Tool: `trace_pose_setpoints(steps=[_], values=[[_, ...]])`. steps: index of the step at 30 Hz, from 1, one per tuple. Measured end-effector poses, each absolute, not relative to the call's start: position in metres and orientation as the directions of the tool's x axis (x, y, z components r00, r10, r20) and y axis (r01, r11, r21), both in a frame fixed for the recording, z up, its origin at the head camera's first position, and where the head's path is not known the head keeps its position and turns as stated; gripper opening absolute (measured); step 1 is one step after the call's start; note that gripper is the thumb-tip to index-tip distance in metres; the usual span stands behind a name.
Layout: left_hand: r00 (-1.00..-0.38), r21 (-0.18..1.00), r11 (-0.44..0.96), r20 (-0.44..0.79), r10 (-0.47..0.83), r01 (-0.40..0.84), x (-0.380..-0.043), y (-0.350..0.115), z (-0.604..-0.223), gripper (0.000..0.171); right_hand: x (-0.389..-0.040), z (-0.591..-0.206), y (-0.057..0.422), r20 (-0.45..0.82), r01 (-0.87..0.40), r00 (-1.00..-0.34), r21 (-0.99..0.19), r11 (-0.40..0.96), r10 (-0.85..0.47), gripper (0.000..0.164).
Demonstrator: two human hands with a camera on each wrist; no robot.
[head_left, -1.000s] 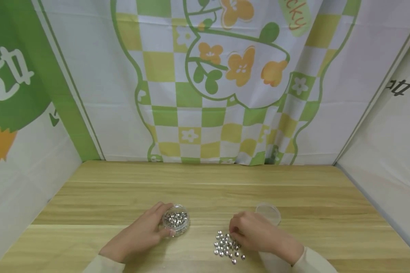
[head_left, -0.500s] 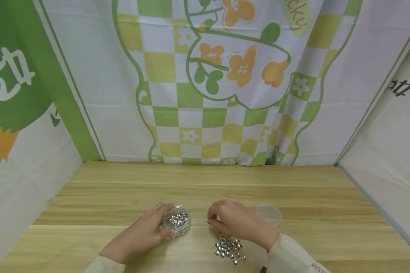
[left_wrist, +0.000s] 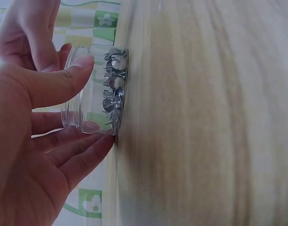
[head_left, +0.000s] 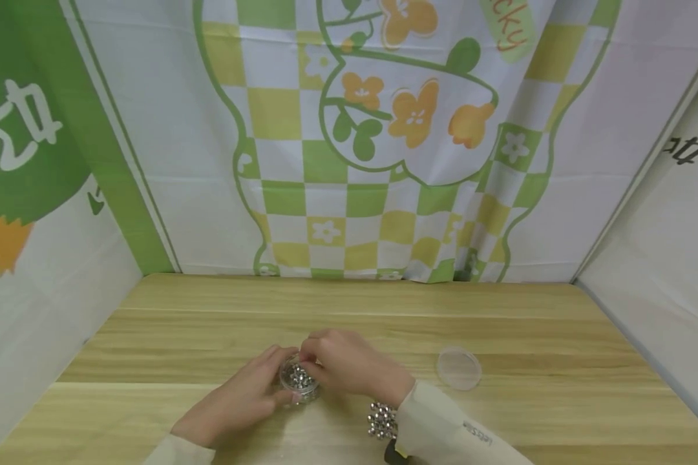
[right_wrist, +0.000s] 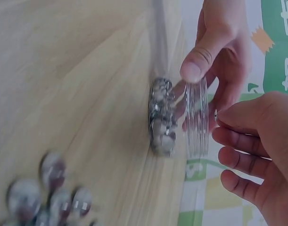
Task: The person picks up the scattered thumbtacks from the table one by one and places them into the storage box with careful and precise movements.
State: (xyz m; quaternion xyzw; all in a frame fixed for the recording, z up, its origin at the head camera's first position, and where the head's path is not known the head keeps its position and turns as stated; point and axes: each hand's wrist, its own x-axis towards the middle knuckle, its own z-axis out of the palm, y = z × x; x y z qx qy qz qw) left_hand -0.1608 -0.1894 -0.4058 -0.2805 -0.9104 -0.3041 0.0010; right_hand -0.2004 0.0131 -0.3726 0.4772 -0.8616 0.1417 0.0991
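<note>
My left hand [head_left: 238,397] grips a clear round jar [left_wrist: 97,92] on the table, thumb on the near side and fingers around the far side. Silver thumbtacks [left_wrist: 116,84] with domed heads cover the jar's bottom. Over the open mouth of the jar is my right hand [head_left: 349,365]. Its thumb and forefinger pinch a single thumbtack [right_wrist: 216,114], seen edge-on in the right wrist view, while the other fingers are loosely bent. A loose pile of thumbtacks [head_left: 380,421] lies on the table, partly hidden by the right sleeve.
A clear round lid [head_left: 459,369] lies flat on the wooden table [head_left: 209,323], to the right of the jar. Printed cloth [head_left: 360,219] hangs behind the table, with more cloth at both sides. A dark object [head_left: 393,452] shows below the right sleeve.
My right hand has moved left from the loose pile to the jar's mouth, carrying a thumbtack. The left hand has stayed around the jar.
</note>
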Motion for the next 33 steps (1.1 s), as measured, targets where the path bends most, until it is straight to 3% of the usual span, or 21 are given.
trace_pose_setpoints(steps=[16,33], values=[[-0.831,0.574,0.636,0.153,0.535,0.515,-0.161,-0.191,-0.405,0.058,-0.200,-0.374,-0.002,0.314,-0.856,-0.515,-0.126,0.502,-0.798,0.008],[-0.854,0.561,0.665,0.170,0.491,0.493,-0.160,-0.189,-0.406,0.066,-0.187,-0.380,0.034,0.321,-0.843,-0.531,-0.113,0.525,-0.784,0.005]])
